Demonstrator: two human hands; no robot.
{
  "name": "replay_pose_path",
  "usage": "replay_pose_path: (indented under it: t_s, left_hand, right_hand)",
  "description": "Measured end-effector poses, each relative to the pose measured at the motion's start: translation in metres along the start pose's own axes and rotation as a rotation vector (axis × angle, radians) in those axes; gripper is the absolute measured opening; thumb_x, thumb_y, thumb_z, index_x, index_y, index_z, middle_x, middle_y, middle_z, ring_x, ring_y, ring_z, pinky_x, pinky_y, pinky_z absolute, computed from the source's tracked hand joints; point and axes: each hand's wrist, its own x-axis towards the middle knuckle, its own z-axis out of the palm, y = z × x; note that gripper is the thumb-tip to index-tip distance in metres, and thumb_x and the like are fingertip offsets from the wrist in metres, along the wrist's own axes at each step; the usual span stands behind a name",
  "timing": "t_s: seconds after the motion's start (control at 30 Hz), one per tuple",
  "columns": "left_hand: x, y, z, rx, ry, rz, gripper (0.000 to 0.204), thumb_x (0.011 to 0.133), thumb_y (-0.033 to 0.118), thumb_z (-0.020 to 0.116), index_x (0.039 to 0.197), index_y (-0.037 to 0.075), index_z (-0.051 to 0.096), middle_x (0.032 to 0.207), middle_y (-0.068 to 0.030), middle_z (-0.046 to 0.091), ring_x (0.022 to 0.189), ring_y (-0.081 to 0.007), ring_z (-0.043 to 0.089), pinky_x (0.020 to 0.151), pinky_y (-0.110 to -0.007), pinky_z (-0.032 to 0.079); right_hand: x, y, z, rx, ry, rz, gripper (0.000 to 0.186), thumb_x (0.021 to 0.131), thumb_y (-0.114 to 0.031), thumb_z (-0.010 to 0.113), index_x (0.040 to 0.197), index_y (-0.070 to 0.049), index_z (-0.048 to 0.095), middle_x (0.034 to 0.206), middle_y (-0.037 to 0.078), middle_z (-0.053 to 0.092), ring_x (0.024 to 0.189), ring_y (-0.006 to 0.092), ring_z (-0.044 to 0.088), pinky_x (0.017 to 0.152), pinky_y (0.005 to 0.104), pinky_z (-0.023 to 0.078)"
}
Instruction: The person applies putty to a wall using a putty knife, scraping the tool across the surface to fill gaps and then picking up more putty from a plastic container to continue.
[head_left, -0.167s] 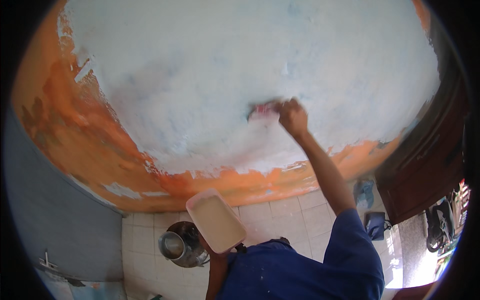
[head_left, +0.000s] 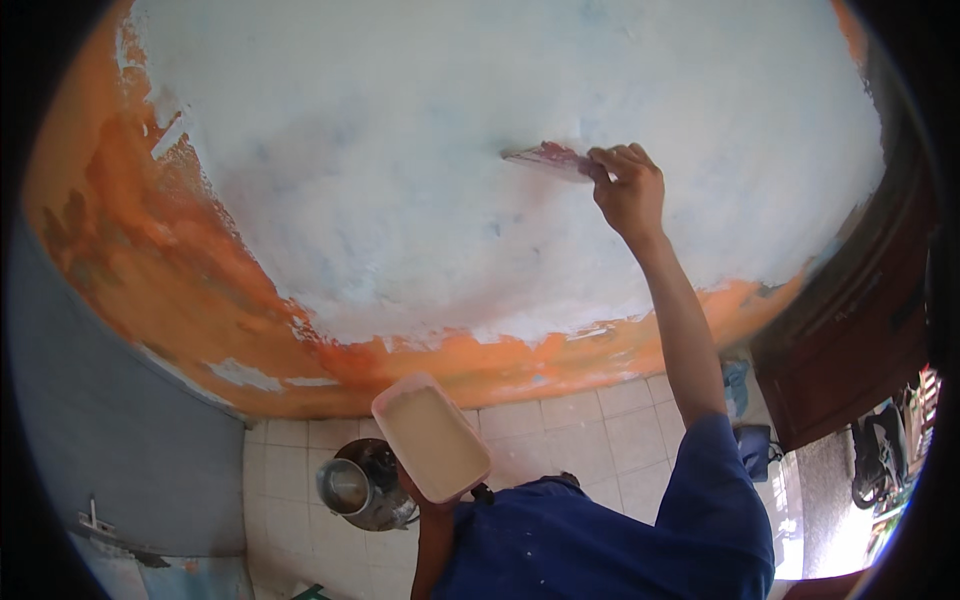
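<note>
Grey side wall (head_left: 120,400), pale tiled floor (head_left: 570,430)

Find the scraper (head_left: 550,158) just left of the fingers (head_left: 634,155) of the right hand (head_left: 630,195), before the wall (head_left: 400,130). Look well below and left of those fingers for the tray (head_left: 459,412), in the left hand (head_left: 409,489), paste (head_left: 432,440) inside. Past it, still farther left from the fingers, find the pot (head_left: 368,488).
</note>
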Motion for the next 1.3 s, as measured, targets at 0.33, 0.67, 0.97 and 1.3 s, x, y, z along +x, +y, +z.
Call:
replay_pose_path:
  t_s: [0.33, 0.67, 0.97, 1.3]
  left_hand:
    - [0.011, -0.002, 0.007, -0.107, -0.031, -0.043, 0.075, 0.081, 0.061, 0.038, 0.137, 0.012, 0.029, 0.129, -0.015, 0.041, 0.115, -0.0362, 0.042, 0.09, -0.061, 0.034]
    - [0.007, -0.008, -0.007, -0.328, -0.043, -0.148, 0.085, 0.072, 0.063, 0.051, 0.138, 0.015, 0.027, 0.13, -0.0156, 0.037, 0.117, -0.0363, 0.039, 0.092, -0.063, 0.029]
    - [0.013, -0.023, 0.005, -0.354, -0.04, -0.192, 0.085, 0.072, 0.063, 0.05, 0.138, 0.015, 0.026, 0.128, -0.0169, 0.038, 0.115, -0.0368, 0.04, 0.091, -0.062, 0.03]
    - [0.012, -0.061, 0.03, -0.336, -0.012, -0.222, 0.085, 0.073, 0.064, 0.048, 0.137, 0.013, 0.027, 0.126, -0.0171, 0.039, 0.112, -0.0373, 0.042, 0.088, -0.061, 0.033]
  right_hand:
    - [-0.154, 0.016, 0.086, -0.02, -0.427, -0.149, 0.013, 0.064, -0.001, 0.061, 0.071, -0.012, 0.066, 0.066, 0.002, 0.057, 0.072, 0.0207, 0.055, 0.058, 0.0352, 0.049]
    - [0.08, 0.026, -0.04, -0.066, 0.017, -0.14, 0.022, 0.067, 0.003, 0.062, 0.085, -0.007, 0.069, 0.073, 0.005, 0.063, 0.068, 0.0199, 0.058, 0.061, 0.0291, 0.048]
    - [-0.107, 0.061, 0.016, -0.039, -0.539, -0.175, 0.017, 0.064, -0.001, 0.059, 0.073, -0.014, 0.066, 0.071, 0.001, 0.059, 0.075, 0.0209, 0.055, 0.062, 0.0344, 0.048]
    - [0.007, 0.123, -0.036, -0.171, -0.059, -0.245, 0.018, 0.069, 0.005, 0.06, 0.077, -0.009, 0.067, 0.076, 0.006, 0.062, 0.071, 0.0235, 0.057, 0.058, 0.0326, 0.048]
